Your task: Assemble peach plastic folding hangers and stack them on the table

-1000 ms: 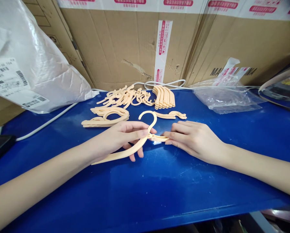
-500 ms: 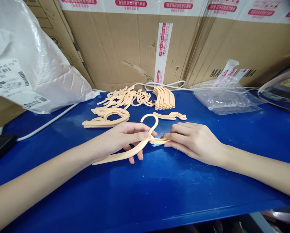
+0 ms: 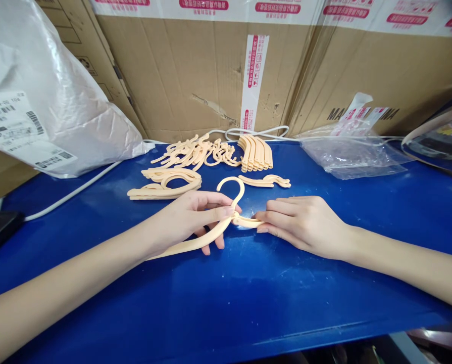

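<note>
Between my hands is a cream plastic hanger (image 3: 206,237) with a curved hook at the top and a joint below it. My left hand (image 3: 190,217) pinches it near the joint, thumb on top; one arm of the hanger runs back under that hand. The fingers of my right hand (image 3: 299,225) close on the tip of the other, shorter-looking arm, whose end they hide. Just behind the hook lie a few loose cream hanger pieces (image 3: 263,181). To the left, behind my left hand, folded cream hangers (image 3: 165,184) are stacked flat on the blue table (image 3: 226,313).
At the back are a heap of cream hook pieces (image 3: 195,151) and a neat row of curved arm pieces (image 3: 256,153). A clear plastic bag (image 3: 354,154) lies right of them. Cardboard boxes (image 3: 195,76) stand behind, a silver parcel (image 3: 70,111) and dark phone-like object (image 3: 2,227) at left.
The right-hand arm of the hanger has turned slightly about the joint, so its two strips now look closer together. The hook has shifted a little left. Both hands keep their grip.
</note>
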`<control>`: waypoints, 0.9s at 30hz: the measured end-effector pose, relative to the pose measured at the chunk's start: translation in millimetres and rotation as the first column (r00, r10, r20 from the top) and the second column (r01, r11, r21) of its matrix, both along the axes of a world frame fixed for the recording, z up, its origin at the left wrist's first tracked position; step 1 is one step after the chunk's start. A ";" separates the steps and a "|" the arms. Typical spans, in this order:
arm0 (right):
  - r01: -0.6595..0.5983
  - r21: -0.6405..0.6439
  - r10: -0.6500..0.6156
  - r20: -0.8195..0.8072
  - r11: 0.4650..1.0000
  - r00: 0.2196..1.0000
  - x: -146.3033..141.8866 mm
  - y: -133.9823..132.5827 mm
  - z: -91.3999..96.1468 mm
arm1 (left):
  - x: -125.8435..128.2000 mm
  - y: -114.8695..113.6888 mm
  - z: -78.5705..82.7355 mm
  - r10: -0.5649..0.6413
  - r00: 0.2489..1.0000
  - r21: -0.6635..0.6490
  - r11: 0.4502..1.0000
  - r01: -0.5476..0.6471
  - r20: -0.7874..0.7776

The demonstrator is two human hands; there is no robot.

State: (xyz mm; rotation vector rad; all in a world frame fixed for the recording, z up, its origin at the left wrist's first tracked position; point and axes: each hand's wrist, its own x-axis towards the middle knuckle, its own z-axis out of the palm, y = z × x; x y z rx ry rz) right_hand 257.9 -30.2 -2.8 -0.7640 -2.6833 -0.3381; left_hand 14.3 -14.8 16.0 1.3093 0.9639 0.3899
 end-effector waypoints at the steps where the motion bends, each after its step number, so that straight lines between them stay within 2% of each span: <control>1: 0.002 0.006 -0.002 0.000 1.000 1.000 -0.3 -0.4 0.0 | -0.2 0.1 -0.5 -0.001 1.000 0.003 1.000 0.001 0.003; 11: 0.016 -0.021 -0.016 0.005 1.000 1.000 -2.1 -5.5 1.5 | 1.1 1.6 0.8 -0.008 1.000 0.019 1.000 0.008 0.010; 16: 0.051 -0.094 -0.053 -0.009 0.994 0.999 -2.0 -4.3 2.1 | 0.6 2.9 0.5 -0.001 1.000 0.029 1.000 0.000 0.017; 27: 0.071 -0.165 -0.076 -0.026 0.984 0.997 -1.4 -6.3 1.2 | 0.8 5.5 -0.6 -0.001 1.000 -0.022 1.000 0.002 0.024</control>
